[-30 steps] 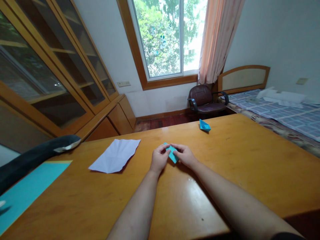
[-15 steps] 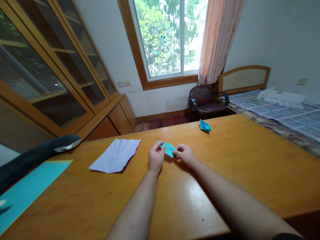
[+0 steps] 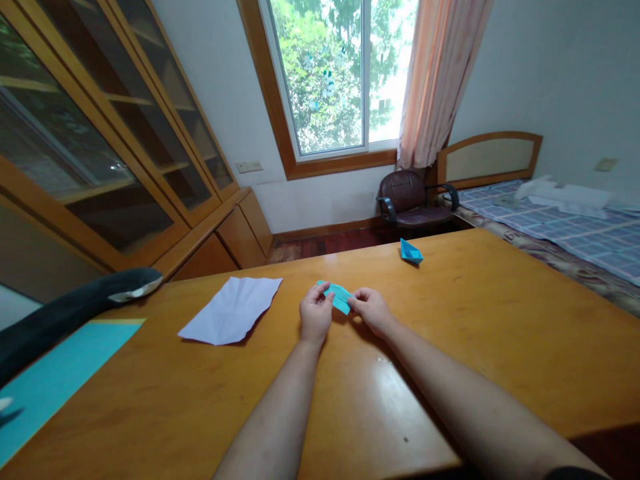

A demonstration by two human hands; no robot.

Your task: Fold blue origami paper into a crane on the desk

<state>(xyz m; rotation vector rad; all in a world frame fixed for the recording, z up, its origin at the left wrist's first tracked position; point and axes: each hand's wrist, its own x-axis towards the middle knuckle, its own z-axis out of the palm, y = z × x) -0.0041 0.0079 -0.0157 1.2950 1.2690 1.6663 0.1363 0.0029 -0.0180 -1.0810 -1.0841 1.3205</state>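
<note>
The folded teal paper (image 3: 336, 296) sits just above the wooden table (image 3: 450, 320), pinched at one end by the left hand (image 3: 315, 315) and at the other by the right hand (image 3: 371, 310). An uneven pull could tear or skew a crease. Its folds are probably half hidden behind the fingers. A blue paper boat (image 3: 411, 252) lies well beyond, a creased white sheet (image 3: 231, 311) to the left.

A creased white sheet (image 3: 231, 310) lies on the wooden worktop (image 3: 500, 320). Left of that sheet sits a turquoise sheet (image 3: 55, 377) under a dark padded thing (image 3: 70, 310). Far right of the white sheet, a small blue paper boat (image 3: 411, 251) rests near the worktop's back edge.
</note>
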